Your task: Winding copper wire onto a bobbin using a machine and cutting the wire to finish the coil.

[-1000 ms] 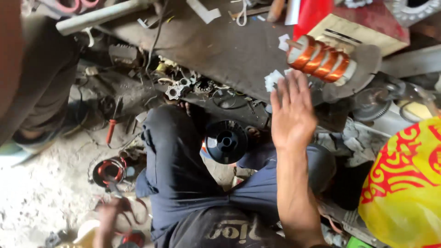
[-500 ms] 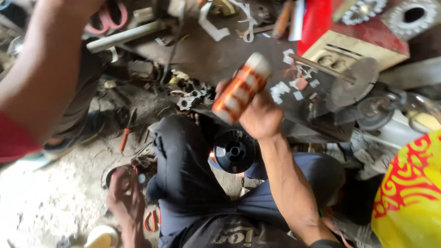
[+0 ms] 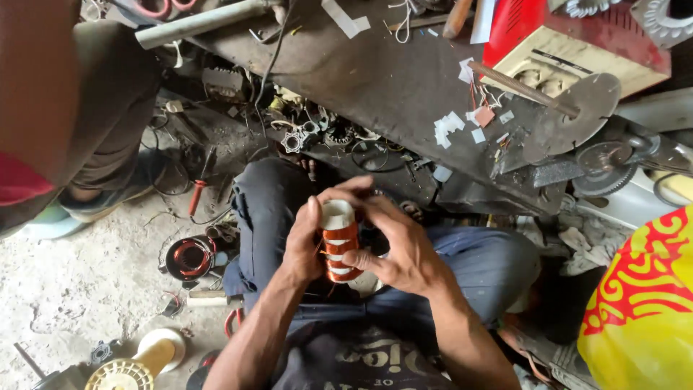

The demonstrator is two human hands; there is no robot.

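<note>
Fingers of both hands close around a copper-wound coil former (image 3: 339, 242), held upright above the lap: left hand (image 3: 303, 245) cups its left side, right hand (image 3: 404, 249) grips its right. Dark metal workbench (image 3: 375, 79) lies beyond; wound stator (image 3: 189, 258) rests on the floor.

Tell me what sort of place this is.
Probably a small motor-repair workshop. Both hands, left hand and right hand, hold a copper wire coil; another wound motor part lies on the dusty floor, and a cluttered metal bench carries gears and scraps.
</note>
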